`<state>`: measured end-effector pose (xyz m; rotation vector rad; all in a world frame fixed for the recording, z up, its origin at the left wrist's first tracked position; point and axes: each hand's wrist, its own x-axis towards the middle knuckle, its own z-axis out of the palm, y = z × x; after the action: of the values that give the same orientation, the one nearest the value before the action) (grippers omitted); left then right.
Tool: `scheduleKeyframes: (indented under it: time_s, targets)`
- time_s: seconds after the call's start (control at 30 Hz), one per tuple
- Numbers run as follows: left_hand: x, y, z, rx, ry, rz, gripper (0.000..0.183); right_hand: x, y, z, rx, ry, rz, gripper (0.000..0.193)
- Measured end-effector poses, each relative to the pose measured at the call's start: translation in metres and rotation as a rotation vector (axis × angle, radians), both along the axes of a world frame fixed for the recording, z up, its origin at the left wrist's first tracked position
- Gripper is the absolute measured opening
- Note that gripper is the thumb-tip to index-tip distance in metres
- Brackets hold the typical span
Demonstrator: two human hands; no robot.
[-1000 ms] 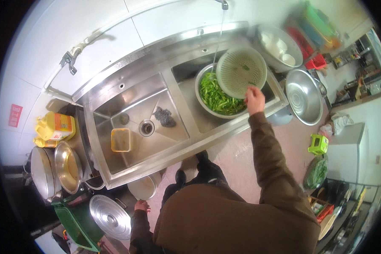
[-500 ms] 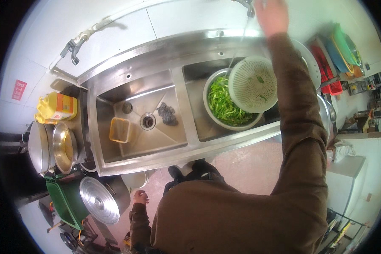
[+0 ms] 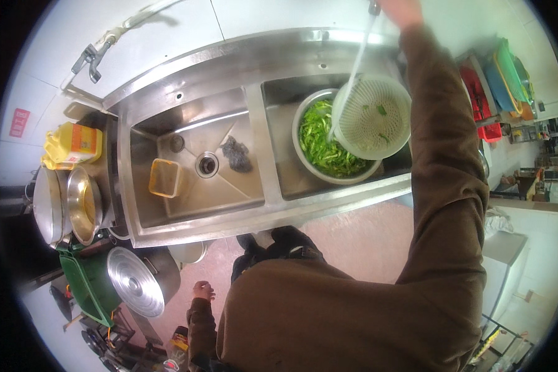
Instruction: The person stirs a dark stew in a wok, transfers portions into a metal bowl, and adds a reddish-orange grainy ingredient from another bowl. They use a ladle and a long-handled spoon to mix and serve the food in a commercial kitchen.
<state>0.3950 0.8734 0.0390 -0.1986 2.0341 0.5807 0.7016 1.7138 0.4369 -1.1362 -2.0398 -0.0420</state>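
My right hand (image 3: 403, 11) reaches up to the tap (image 3: 374, 7) over the right basin; its fingers are cut off by the top edge. Water runs from the tap in a thick stream into a metal bowl of cut green vegetables (image 3: 322, 139). A pale plastic colander (image 3: 378, 118) leans over the bowl's right side, with a few bits of green inside it. My left hand (image 3: 203, 290) hangs beside my body, holding nothing, its fingers loosely bent and apart.
The left basin holds a clear plastic tub (image 3: 165, 178) and a dark scouring pad (image 3: 236, 154). Left of the sink are yellow jugs (image 3: 74, 142), metal basins (image 3: 84, 208), a lidded pot (image 3: 136, 282) and a green bin (image 3: 87, 288). Coloured baskets (image 3: 505, 77) stand at right.
The water stream has grown from thin to thick. The view has shifted a little. My right hand stays at the tap, and my left hand still hangs low.
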Motion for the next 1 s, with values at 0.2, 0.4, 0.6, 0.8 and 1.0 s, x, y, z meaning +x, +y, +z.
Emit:
scheduleKeyframes:
  time_s: [0.2, 0.4, 0.6, 0.8, 1.0]
  targets:
    - [0.001, 0.029, 0.001, 0.086, 0.027, -0.064, 0.023, 0.004, 0.008, -0.001, -0.049, 0.023, 0.04, 0.045]
    - [0.007, 0.04, 0.008, 0.066, 0.032, -0.095, 0.023, 0.008, 0.01, 0.004, -0.096, 0.019, 0.111, 0.043]
    - [0.007, 0.032, 0.013, 0.001, 0.008, -0.086, 0.026, 0.009, 0.012, 0.006, -0.097, 0.001, 0.109, 0.042]
    - [0.011, 0.033, 0.013, 0.04, 0.009, -0.083, 0.025, 0.007, 0.009, 0.005, -0.08, 0.021, 0.133, 0.042]
    - [0.01, 0.038, 0.007, 0.07, -0.018, -0.1, 0.028, 0.007, 0.008, 0.006, -0.061, -0.007, 0.136, 0.041]
